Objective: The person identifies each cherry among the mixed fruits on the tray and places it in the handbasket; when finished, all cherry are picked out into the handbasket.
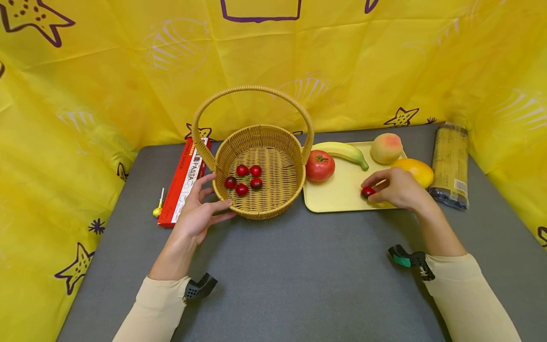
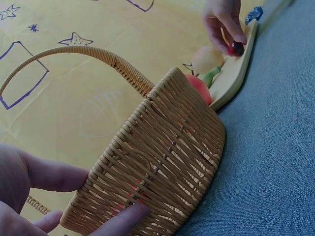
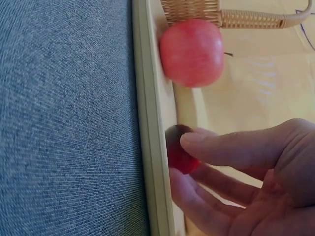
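Note:
My right hand [image 1: 395, 188] pinches a dark red cherry [image 1: 367, 192] between thumb and fingers, low over the yellow tray [image 1: 333, 202]. The right wrist view shows this cherry [image 3: 181, 160] close to the tray's rim. My left hand [image 1: 198, 209] touches the near left side of a wicker basket [image 1: 273, 211], its fingers spread along the rim and outer wall. Inside the basket, several cherries [image 1: 241, 190] lie towards the left. A red apple [image 1: 320, 166], a banana [image 1: 342, 150], a peach [image 1: 386, 148] and a mango [image 1: 414, 172] are on the tray.
Left of the basket lies a red and white pasta box [image 1: 181, 185], with a small yellow lollipop [image 1: 158, 209] beside it. A yellow and dark wrapped pack [image 1: 450, 164] lies right of the tray. Yellow printed cloth [image 1: 256, 52] surrounds the grey table [image 1: 299, 275]. The basket's tall handle [image 1: 252, 88] arches upward.

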Demonstrator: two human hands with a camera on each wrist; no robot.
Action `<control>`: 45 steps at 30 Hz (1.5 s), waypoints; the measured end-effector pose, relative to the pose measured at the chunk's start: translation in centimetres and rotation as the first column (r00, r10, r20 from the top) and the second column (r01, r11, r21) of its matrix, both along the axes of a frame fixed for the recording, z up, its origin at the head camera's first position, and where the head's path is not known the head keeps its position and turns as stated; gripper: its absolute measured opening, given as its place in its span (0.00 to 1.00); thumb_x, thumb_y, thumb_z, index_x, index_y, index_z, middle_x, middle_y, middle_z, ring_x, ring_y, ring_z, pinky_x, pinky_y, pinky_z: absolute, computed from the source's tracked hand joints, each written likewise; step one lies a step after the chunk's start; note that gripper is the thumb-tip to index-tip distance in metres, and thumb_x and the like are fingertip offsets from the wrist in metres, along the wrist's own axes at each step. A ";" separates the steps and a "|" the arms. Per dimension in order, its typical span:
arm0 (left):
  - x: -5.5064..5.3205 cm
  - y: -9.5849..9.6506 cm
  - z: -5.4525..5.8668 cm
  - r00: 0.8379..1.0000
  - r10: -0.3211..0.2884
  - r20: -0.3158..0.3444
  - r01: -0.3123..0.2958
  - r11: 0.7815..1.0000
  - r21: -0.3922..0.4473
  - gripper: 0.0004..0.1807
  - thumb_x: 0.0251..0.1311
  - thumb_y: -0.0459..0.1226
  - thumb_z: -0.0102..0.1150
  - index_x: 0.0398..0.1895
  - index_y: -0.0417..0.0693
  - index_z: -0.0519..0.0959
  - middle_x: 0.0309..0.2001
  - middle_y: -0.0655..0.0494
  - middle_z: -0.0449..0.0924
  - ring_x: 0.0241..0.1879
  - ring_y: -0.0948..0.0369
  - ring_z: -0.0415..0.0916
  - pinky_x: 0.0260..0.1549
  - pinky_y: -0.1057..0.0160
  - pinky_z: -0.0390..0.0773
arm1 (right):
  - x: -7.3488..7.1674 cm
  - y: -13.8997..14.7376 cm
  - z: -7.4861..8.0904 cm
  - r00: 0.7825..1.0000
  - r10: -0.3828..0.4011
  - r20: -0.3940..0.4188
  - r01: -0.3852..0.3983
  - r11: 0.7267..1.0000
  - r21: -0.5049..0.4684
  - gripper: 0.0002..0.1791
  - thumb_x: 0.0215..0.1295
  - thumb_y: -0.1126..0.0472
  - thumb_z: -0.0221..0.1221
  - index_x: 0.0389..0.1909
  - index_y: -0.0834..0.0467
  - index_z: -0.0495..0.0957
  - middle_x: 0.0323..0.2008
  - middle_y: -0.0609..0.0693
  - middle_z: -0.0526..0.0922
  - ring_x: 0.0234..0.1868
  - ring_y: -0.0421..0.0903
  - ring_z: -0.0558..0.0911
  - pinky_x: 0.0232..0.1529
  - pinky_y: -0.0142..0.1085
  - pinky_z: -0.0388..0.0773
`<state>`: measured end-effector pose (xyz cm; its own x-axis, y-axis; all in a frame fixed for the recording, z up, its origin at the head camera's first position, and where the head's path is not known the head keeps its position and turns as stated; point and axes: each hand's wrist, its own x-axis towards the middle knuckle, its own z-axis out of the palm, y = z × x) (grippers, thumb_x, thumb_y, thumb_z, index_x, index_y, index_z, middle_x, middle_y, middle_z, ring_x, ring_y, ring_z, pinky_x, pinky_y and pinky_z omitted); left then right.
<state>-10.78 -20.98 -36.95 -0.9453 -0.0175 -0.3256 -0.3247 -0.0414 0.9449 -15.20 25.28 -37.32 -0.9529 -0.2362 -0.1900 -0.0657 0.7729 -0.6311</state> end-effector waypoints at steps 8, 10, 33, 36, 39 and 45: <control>0.0 0.0 0.0 1.000 0.000 -0.004 0.000 1.000 0.001 0.45 0.67 0.23 0.60 0.82 0.57 0.52 0.75 0.39 0.53 0.56 0.43 0.81 0.47 0.49 0.89 | 0.0 0.1 -0.2 1.000 -0.004 0.023 0.006 0.998 -0.068 0.17 0.56 0.64 0.76 0.47 0.60 0.88 0.44 0.57 0.90 0.39 0.44 0.85 0.34 0.29 0.81; 0.0 0.0 0.0 1.000 -0.001 -0.006 0.001 1.000 0.003 0.45 0.67 0.23 0.60 0.82 0.57 0.52 0.74 0.39 0.53 0.55 0.43 0.81 0.47 0.49 0.89 | 0.0 0.1 -0.2 0.999 -0.008 0.036 0.011 0.996 -0.084 0.18 0.56 0.64 0.77 0.48 0.60 0.88 0.45 0.57 0.89 0.39 0.44 0.85 0.35 0.29 0.81; 0.0 0.2 0.1 1.000 0.002 0.003 -0.002 1.000 0.001 0.46 0.67 0.24 0.62 0.82 0.57 0.51 0.75 0.40 0.53 0.61 0.39 0.77 0.49 0.47 0.88 | 0.3 -0.7 0.7 0.997 0.002 0.071 0.009 0.987 -0.159 0.19 0.60 0.61 0.75 0.52 0.58 0.88 0.49 0.57 0.89 0.45 0.45 0.85 0.41 0.30 0.82; 0.0 0.2 0.1 1.000 0.004 0.005 -0.004 1.000 0.000 0.46 0.67 0.24 0.61 0.82 0.57 0.52 0.75 0.40 0.53 0.62 0.39 0.76 0.49 0.47 0.88 | 0.3 -1.0 1.2 0.998 0.017 0.059 -0.007 0.986 -0.165 0.18 0.61 0.60 0.74 0.52 0.57 0.88 0.49 0.56 0.90 0.45 0.45 0.85 0.41 0.30 0.81; 0.0 0.2 0.1 1.000 0.004 0.008 -0.004 1.000 0.001 0.46 0.67 0.23 0.60 0.82 0.58 0.52 0.75 0.40 0.53 0.62 0.38 0.75 0.49 0.46 0.88 | 0.3 -1.5 1.7 0.999 0.040 0.036 -0.033 0.983 -0.180 0.18 0.61 0.61 0.74 0.52 0.58 0.88 0.48 0.56 0.90 0.45 0.45 0.85 0.41 0.31 0.81; 0.0 0.0 0.1 1.000 -0.002 0.009 0.002 1.000 0.004 0.46 0.68 0.24 0.61 0.82 0.58 0.52 0.75 0.40 0.53 0.62 0.38 0.76 0.50 0.46 0.87 | 0.3 -2.7 2.9 0.997 0.074 0.007 -0.071 0.980 -0.186 0.17 0.62 0.59 0.74 0.52 0.54 0.88 0.47 0.53 0.91 0.47 0.44 0.85 0.43 0.30 0.81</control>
<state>-10.75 -20.94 -36.89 -0.9424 -0.0143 -0.3343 -0.3333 -0.0450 0.9417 -14.86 22.63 -34.38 -0.9296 -0.3371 -0.1493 -0.1079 0.6360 -0.7641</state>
